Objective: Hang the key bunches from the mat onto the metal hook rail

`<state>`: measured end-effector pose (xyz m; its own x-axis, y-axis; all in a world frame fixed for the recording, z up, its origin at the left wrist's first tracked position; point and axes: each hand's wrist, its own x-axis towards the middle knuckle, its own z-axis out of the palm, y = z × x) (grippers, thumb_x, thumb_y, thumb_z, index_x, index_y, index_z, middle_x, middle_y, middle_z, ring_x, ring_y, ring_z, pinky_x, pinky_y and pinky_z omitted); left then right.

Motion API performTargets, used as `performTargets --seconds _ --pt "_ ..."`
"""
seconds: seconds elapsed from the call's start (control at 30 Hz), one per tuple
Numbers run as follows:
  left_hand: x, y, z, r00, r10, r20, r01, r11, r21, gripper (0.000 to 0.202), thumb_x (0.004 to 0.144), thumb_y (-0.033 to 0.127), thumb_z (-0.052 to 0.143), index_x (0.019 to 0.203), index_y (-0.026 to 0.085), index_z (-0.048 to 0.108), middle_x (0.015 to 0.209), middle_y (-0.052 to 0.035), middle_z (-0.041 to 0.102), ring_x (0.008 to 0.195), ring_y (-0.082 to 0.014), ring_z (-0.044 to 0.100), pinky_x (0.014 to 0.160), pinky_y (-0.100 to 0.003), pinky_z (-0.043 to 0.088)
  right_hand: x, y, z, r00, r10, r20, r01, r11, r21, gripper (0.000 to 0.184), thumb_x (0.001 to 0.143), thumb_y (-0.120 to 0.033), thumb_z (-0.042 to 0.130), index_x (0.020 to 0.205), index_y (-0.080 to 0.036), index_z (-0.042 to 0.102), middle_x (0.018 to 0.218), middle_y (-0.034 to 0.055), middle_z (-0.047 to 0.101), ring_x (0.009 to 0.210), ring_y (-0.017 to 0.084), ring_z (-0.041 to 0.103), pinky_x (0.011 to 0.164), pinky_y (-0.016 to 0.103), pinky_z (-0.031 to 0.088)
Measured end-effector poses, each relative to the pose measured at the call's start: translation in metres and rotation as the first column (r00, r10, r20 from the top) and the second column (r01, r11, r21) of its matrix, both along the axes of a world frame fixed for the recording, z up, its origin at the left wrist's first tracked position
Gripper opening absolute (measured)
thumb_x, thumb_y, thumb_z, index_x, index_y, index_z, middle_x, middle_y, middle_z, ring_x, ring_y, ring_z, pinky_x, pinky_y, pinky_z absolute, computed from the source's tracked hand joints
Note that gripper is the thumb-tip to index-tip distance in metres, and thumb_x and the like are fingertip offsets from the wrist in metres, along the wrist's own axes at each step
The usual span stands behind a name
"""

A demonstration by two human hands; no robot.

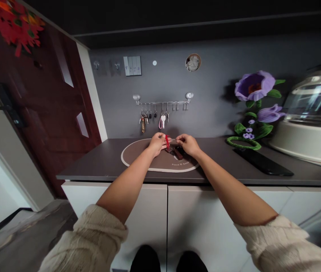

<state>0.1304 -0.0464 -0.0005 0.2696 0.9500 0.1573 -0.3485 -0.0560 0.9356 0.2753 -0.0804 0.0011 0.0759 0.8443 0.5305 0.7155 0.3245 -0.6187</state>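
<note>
Both my hands meet over an oval brown mat (pixel 138 160) on the dark countertop (pixel 98 162). My left hand (pixel 157 142) is closed in a pinch on a small red strap (pixel 167 141). My right hand (pixel 188 144) is closed too, pinching the other side of the same small item, with a dark brown fob (pixel 178 153) hanging or lying just below the fingers. Both forearms are bare, with cream knitted sleeves pushed up.
A metal hook rail with several keys (pixel 155 117) hangs on the grey wall behind the mat. A purple knitted flower (pixel 255 102) stands at right, a black flat device (pixel 262 162) beside it, a large white appliance (pixel 310 124) further right. A dark red door (pixel 50 102) is at left.
</note>
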Motion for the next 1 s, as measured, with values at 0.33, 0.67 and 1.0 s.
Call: performTargets --seconds 0.33,0.67,1.0 --pt "-0.0049 0.0037 0.0038 0.965 -0.082 0.249 0.091 0.996 -0.026 0.007 0.082 0.013 0.039 0.081 0.019 0.034 0.090 -0.0098 0.059 0.087 -0.0196 0.061 0.078 -0.042 0.044 -0.0046 -0.0060 0.0022 0.994 0.106 0.041 -0.107 0.993 0.046 0.014 0.071 -0.026 0.052 0.074 -0.016 0.061 0.072 0.0018 0.063 0.062 0.010 0.052 0.063 0.022 0.039" --pt "-0.0093 0.0005 0.0087 0.906 -0.149 0.396 0.155 0.988 0.018 0.011 0.080 0.008 0.040 0.077 0.017 0.034 0.095 -0.0095 0.058 0.096 -0.0215 0.057 0.083 -0.041 0.042 -0.0042 -0.0040 -0.0005 0.981 0.191 0.033 -0.191 0.982 0.006 0.028 0.070 -0.040 0.052 0.078 -0.016 0.064 0.070 0.0017 0.064 0.061 0.011 0.052 0.059 0.022 0.038" --pt "-0.0070 -0.0008 0.0101 0.884 -0.180 0.431 0.192 0.981 0.017 0.011 0.079 0.009 0.043 0.079 0.018 0.036 0.101 -0.0099 0.057 0.103 -0.0227 0.053 0.087 -0.044 0.038 -0.0081 -0.0026 -0.0032 0.965 0.251 -0.079 -0.256 0.966 -0.049 0.033 0.069 -0.043 0.052 0.080 -0.014 0.066 0.066 0.0014 0.063 0.054 0.009 0.049 0.055 0.021 0.039"
